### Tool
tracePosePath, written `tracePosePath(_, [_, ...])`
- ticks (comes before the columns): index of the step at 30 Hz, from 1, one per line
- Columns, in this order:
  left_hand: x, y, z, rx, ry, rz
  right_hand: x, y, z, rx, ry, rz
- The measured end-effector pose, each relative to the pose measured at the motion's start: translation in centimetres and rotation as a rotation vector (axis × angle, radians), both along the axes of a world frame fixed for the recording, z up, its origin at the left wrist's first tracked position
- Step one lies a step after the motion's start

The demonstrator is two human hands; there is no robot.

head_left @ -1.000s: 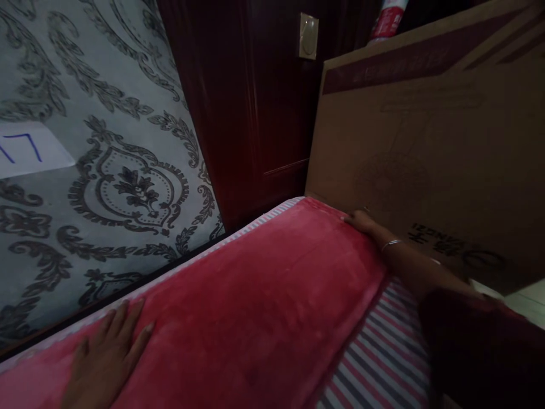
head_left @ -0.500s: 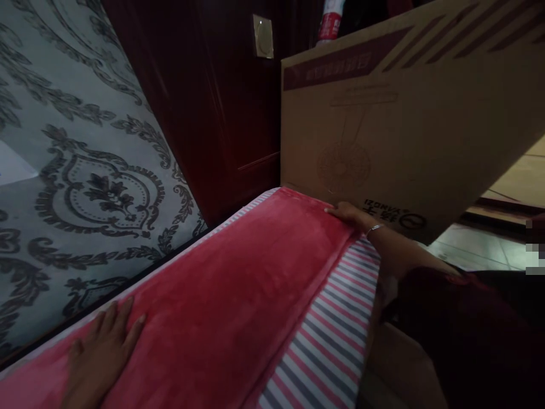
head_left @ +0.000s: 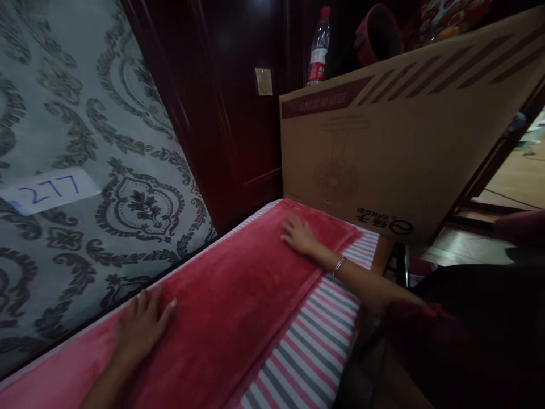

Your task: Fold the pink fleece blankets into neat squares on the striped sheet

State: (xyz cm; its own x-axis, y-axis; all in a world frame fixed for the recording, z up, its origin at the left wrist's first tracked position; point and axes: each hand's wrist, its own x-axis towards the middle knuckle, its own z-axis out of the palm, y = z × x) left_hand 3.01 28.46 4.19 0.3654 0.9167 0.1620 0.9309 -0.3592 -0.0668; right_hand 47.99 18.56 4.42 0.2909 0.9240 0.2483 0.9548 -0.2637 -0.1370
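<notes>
Both hands lie flat on the red blanket [head_left: 238, 295], which runs as a long band from the near left to the far right along the top of the bed, its long axis slanting up and away toward the cardboard box [head_left: 395, 147]. The left hand [head_left: 142, 326] presses down at the near end, fingers [head_left: 164, 312] spread and open, palm on the plush, gripping nothing. The right hand [head_left: 298, 236] sits at the far end, arm stretched out across the striped sheet [head_left: 310, 346], fingers likewise flat and open on the fabric, a bracelet [head_left: 338, 265] at the wrist. So the blanket lies directly under both palms, stretching between them; the right hand is the nearer one to the far corner just beside the box, the left to the near stretch by the patterned wall [head_left: 85, 142]. The striped sheet shows bare on the right of the blanket's edge. A bottle [head_left: 318, 48] stands beyond the box, well apart from either hand.
</notes>
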Motion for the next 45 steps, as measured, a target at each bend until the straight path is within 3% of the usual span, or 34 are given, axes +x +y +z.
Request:
tracePosePath(3, [3.2,-3.4,0.1,-0.029,0.060,-0.098,-6.0,0.5,-1.8,-0.028,0.016,0.466])
tracePosePath(5, [4.7,-5.5,-0.6,-0.073,0.100,-0.158,-6.8,0.7,-2.8,-0.076,0.036,0.553])
tracePosePath(7, [5.4,-6.9,-1.5,-0.110,0.115,-0.172,-4.4,0.7,-3.3,-0.097,0.050,0.474])
tracePosePath(9, [5.3,-7.5,-2.2,-0.115,0.107,-0.167,0.3,0.2,-3.5,-0.099,0.059,0.299])
tracePosePath(11, [5.0,-7.4,-2.5,-0.106,0.105,-0.164,5.6,-0.9,-3.6,-0.121,0.080,0.026])
tracePosePath(15, [4.9,-7.0,-2.3,-0.111,0.130,-0.156,12.9,-3.7,-4.1,-0.127,0.094,-0.221])
tracePosePath(20, [5.4,-7.5,-1.6,-0.133,0.141,-0.154,14.5,-4.6,-5.1,-0.143,0.110,-0.275])
tracePosePath(24, [5.7,-8.1,-1.0,-0.152,0.132,-0.146,14.3,-4.1,-4.6,-0.177,0.130,-0.303])
tracePosePath(27, [5.8,-8.3,-0.7,-0.160,0.113,-0.143,12.9,-3.4,-3.7,-0.157,0.116,-0.355])
tracePosePath(30, [5.7,-8.4,-0.6,-0.174,0.085,-0.140,8.6,-2.2,-2.9,-0.048,0.087,-0.319])
tracePosePath(35, [5.7,-8.4,-0.8,-0.170,0.046,-0.144,-0.7,-0.6,-3.6,-0.054,0.084,0.215])
tracePosePath(37, [5.7,-8.5,-0.8,-0.156,0.037,-0.150,-2.6,-0.6,-4.2,-0.083,0.070,0.338])
tracePosePath(40, [5.8,-8.7,-0.8,-0.148,0.029,-0.159,-3.2,-1.1,-4.4,-0.125,0.069,0.342])
tracePosePath(45, [5.7,-9.0,-0.8,-0.168,0.016,-0.154,-4.5,-1.5,-2.9,-0.173,0.124,0.272])
